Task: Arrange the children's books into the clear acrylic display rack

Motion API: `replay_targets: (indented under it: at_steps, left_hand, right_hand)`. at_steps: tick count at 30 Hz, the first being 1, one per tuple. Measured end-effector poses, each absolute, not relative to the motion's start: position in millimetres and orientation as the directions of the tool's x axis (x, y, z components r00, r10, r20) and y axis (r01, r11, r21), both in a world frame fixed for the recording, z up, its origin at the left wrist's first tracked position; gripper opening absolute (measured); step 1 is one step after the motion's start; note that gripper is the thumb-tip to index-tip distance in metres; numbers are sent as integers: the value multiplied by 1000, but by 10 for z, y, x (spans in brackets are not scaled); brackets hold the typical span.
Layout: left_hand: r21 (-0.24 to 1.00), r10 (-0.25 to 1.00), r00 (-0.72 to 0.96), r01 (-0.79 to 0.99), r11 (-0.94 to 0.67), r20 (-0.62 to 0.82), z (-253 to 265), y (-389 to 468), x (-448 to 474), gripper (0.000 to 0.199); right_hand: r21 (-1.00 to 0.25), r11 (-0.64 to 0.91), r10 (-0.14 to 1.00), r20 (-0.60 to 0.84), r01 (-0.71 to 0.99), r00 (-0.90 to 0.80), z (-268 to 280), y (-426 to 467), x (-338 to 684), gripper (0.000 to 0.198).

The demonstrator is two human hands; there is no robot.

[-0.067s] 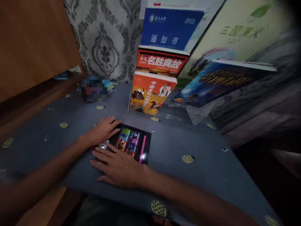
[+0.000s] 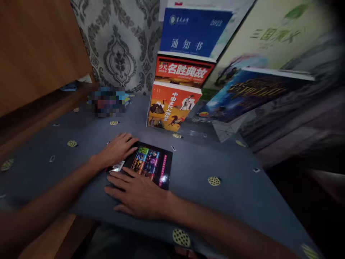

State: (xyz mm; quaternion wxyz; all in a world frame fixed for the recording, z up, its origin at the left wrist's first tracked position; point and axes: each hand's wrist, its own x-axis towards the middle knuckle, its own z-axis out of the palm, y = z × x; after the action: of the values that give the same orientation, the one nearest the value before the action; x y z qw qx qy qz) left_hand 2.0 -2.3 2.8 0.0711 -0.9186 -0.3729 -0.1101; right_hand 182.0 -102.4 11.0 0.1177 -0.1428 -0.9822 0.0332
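The fingers of the right hand point(image 2: 141, 196) are spread, palm down, and nothing is seen to be gripped by them. The fingers of the left hand point(image 2: 118, 149) are stretched out loosely, with the thumb held apart; they too are open, laid over the far left part of the black book point(image 2: 151, 163). The book is placed flat on the table point(image 2: 194, 162), between and partly under the two hands.

Compared with the earlier frame, the right hand is shifted very slightly toward the near edge of the table, and a little more of the shiny white patch point(image 2: 118, 166) is uncovered between the hands. The left hand is kept in place, and the whole view is moved a touch sideways.

The near left part of the book is hidden by the right hand; whether its edge is touched by the fingertips cannot be told. The small print on the cover cannot be read, and part of it is washed out by glare.

Farther out, an orange book point(image 2: 175, 108) is stood before a red book point(image 2: 185, 72), whose lower part is covered. The pile point(image 2: 107, 102) near the wall point(image 2: 118, 54) is blurred into squares. A pale green book point(image 2: 280, 36) is cut off at the top.
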Motion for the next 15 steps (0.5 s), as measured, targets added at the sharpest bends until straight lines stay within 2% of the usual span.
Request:
replay_targets:
  at_steps: [4,7,12,15]
  left_hand:
    - [-120,690,682,727,-676,244,75,-33,49,38]
    - [-88,704,672,734,-673,229,115,11,51,40]
    - [159,699,689,681,-715,191,380,98,41,42]
    - [284,654,733,597,-750,188,708,51,60,37]
  right_hand:
    - [-119,955,291,199,272,-936,91,-1127,1951,48]
    - [-119,960,272,176,254,-946,119,-1159,2013,46]
    - [-102,964,259,144,246,-955,172,-1166,2036,44]
    - [-80,966,257,183,246,-949,159,-1130,2046,45]
